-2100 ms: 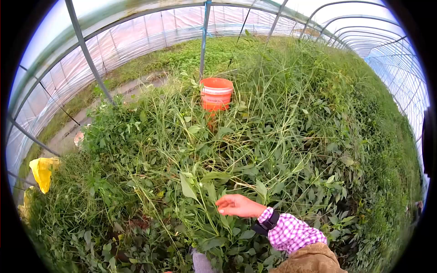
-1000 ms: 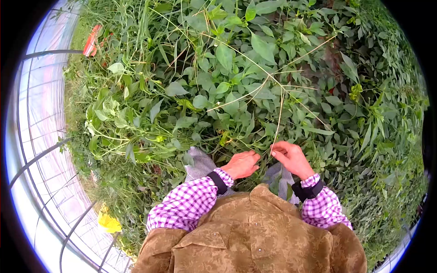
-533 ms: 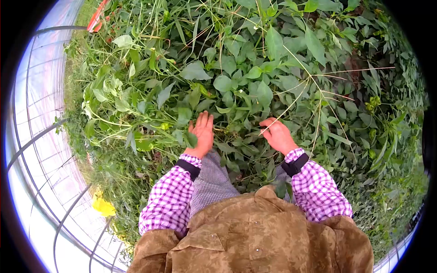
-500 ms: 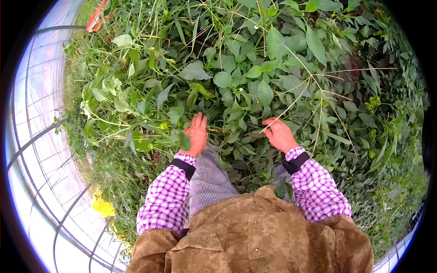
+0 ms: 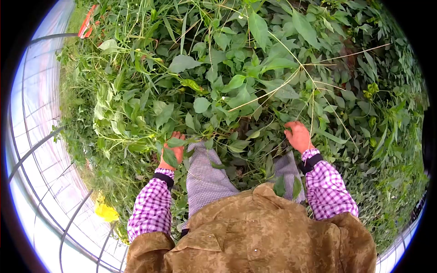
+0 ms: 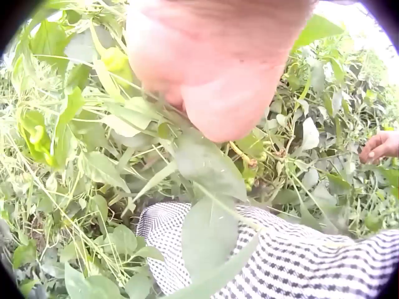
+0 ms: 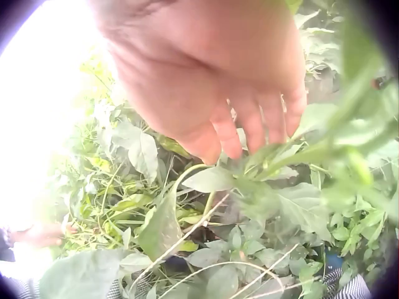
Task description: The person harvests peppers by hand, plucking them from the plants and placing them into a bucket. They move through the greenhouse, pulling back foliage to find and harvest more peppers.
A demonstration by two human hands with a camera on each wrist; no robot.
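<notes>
My left hand lies among the pepper plants, fingers extended, with a leaf overlapping its back. In the left wrist view my thumb lies over stems and leaves, and the fingers are mostly hidden. Light green peppers hang beside that hand. Out to the right, my right hand has its fingers loosely extended into the foliage. The right wrist view shows its palm facing the camera, fingertips right at leaves and stems. A wrinkled green pepper hangs ahead, between the hands.
A dry branching grass stalk stretches above the right hand. My checked trouser legs stand in the plants. An orange-red bucket shows at upper left, a yellow object at lower left, near the greenhouse's hoops.
The head view has tilted down from the bucket to the plants. Both hands came together near a dry stalk, then spread apart: left hand leftward, right hand rightward, parting the foliage between them.
</notes>
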